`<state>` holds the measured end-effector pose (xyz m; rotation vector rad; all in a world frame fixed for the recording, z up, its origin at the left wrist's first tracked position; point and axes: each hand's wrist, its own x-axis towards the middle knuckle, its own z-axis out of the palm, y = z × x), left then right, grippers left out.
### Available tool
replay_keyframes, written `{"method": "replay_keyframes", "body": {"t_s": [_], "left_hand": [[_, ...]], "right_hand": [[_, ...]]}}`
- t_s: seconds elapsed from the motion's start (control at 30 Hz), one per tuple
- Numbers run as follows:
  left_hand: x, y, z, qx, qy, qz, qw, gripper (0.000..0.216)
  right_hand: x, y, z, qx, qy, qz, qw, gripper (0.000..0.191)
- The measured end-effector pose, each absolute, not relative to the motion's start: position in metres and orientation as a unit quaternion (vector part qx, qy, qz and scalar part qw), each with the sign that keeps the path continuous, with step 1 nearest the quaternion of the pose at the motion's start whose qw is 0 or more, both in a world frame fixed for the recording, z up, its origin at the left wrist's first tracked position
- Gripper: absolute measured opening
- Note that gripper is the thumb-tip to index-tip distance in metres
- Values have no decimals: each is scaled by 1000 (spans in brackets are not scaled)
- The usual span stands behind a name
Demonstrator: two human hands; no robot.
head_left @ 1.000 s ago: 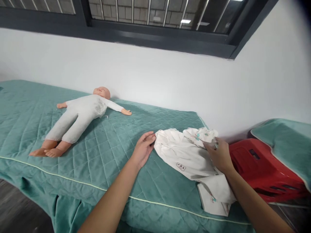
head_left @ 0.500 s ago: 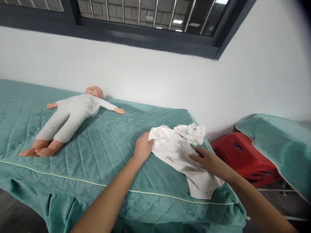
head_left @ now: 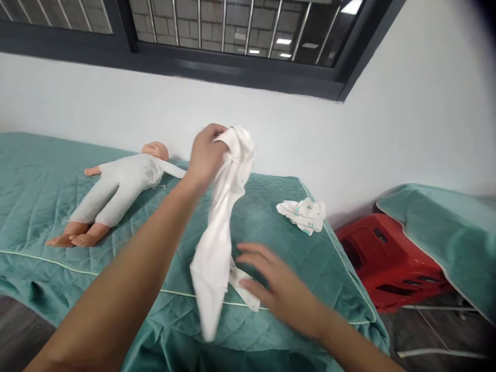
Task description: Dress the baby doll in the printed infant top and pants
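Note:
My left hand point(head_left: 209, 155) grips a white baby garment point(head_left: 222, 217) by its upper edge and holds it up, so it hangs down in a long fold over the bed's front edge. Beside its lower part is my right hand point(head_left: 275, 289), fingers spread and somewhat blurred, near a dangling flap of the cloth. Whether those fingers touch the flap I cannot tell. A crumpled white cloth with a green print point(head_left: 304, 214) lies on the right of the quilted green cover point(head_left: 267, 206). On the left a baby doll point(head_left: 132, 181) in a white body suit lies on its back.
A white wall point(head_left: 302, 129) and a dark-framed barred window point(head_left: 232, 67) stand behind the bed. To the right is a red plastic object point(head_left: 391, 258), partly under another green cover point(head_left: 445, 232). The bed's right edge drops off towards a dark floor point(head_left: 422, 330).
My left hand has lifted the white garment off the bed and moved up and left. My right hand has come away from the cloth, lower and to the left. The printed cloth stays behind.

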<state>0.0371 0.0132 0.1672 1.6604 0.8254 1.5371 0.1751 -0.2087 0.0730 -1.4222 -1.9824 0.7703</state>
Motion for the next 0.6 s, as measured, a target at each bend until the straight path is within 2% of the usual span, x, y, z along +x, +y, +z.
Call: {"method": "replay_keyframes", "body": {"t_s": [0.07,0.17,0.27,0.4,0.5,0.6], "left_hand": [[52,8,159,710,280,526,375,25],[63,-7,112,787,234,354,449,38],[53,-16,55,829,289,248,409,44],[26,-13,15,855,342,183,345,37],[11,-8,18,817,357,187,413,33],[1,-8,30,760,382,180,494,42]], "right_hand": [[202,-180,64,-581,-766,82,261,37],[271,-130,49,-711,-679,-91,157,60],[338,-96,38,-820,-565,-87,28,76],[375,-82,28,-829,-557,-16,-56,63],[372,-89,31,-808,-585,-25,-67,49],[367,-114,44,-789,-607,-31,-84,38]]}}
